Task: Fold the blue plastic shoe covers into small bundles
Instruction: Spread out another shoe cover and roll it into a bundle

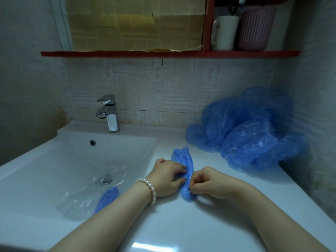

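Observation:
A blue plastic shoe cover (pixel 183 159) lies as a long narrow strip on the white counter (pixel 209 215), right of the basin. My left hand (pixel 166 178), with a pearl bracelet on the wrist, presses its fingers on the strip's left side. Pinching the strip's near end between thumb and fingers is my right hand (pixel 209 182). A loose pile of blue shoe covers (pixel 249 131) is heaped at the back right of the counter, against the wall. One folded blue bundle (pixel 107 199) lies in the basin inside a clear plastic bag (pixel 85 195).
The white sink basin (pixel 54 160) fills the left side, with a chrome tap (pixel 109 113) behind it and a drain under the bag. A red shelf (pixel 169 53) above holds a white mug (pixel 224 32) and a pink cup (pixel 257 28).

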`<action>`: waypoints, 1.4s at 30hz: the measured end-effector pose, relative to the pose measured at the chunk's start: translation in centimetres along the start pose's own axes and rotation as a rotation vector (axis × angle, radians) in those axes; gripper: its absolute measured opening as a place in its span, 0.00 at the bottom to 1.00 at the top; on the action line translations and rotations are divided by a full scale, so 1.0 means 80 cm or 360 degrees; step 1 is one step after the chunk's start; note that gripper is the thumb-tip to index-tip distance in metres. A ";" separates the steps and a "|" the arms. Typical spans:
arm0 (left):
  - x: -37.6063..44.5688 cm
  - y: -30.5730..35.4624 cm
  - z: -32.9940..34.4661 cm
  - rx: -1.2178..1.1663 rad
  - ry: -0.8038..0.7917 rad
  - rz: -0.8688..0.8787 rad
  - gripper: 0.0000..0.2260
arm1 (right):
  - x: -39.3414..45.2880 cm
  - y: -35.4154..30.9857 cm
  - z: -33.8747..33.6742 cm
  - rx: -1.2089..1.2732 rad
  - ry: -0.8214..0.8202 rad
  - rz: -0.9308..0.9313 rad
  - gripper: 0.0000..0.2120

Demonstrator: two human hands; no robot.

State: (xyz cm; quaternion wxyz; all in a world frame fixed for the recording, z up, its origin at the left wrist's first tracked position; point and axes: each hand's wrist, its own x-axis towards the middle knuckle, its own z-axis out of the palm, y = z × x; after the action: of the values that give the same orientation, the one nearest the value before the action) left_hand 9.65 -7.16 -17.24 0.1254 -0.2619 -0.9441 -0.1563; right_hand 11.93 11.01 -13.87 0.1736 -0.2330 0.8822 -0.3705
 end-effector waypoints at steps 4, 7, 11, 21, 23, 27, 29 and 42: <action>-0.005 0.003 -0.011 -0.0458 -0.0213 -0.0211 0.18 | 0.002 0.003 -0.001 0.0019 0.0004 0.0024 0.05; -0.005 0.001 -0.021 -0.0793 -0.0389 -0.0280 0.20 | 0.003 0.005 0.001 0.0053 0.0031 0.0037 0.16; -0.002 -0.006 -0.038 -0.1000 -0.0766 -0.0243 0.14 | 0.004 0.006 0.002 0.0059 0.0064 0.0056 0.13; -0.002 0.005 -0.039 -0.0669 -0.0745 -0.0250 0.14 | 0.004 0.003 0.001 0.0064 0.0089 0.0084 0.07; -0.001 0.005 -0.036 -0.0674 -0.0711 -0.0250 0.11 | 0.001 0.003 -0.002 0.0067 0.0107 0.0069 0.08; 0.002 0.000 -0.033 -0.0650 -0.0685 -0.0251 0.11 | -0.003 0.004 -0.006 0.0181 0.0313 -0.0104 0.07; 0.003 0.003 -0.032 -0.0595 -0.0671 -0.0280 0.13 | -0.003 0.007 -0.008 0.0129 0.0362 -0.0147 0.13; 0.001 0.010 -0.034 -0.0742 -0.0615 -0.0362 0.06 | 0.000 -0.001 0.001 -0.0249 0.0379 0.0034 0.09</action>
State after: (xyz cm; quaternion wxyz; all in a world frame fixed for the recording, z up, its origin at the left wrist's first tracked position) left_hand 10.42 -7.42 -14.48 -0.1378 -0.2012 -0.9124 -0.3288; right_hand 12.02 10.92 -13.84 0.0527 -0.1908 0.9252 -0.3237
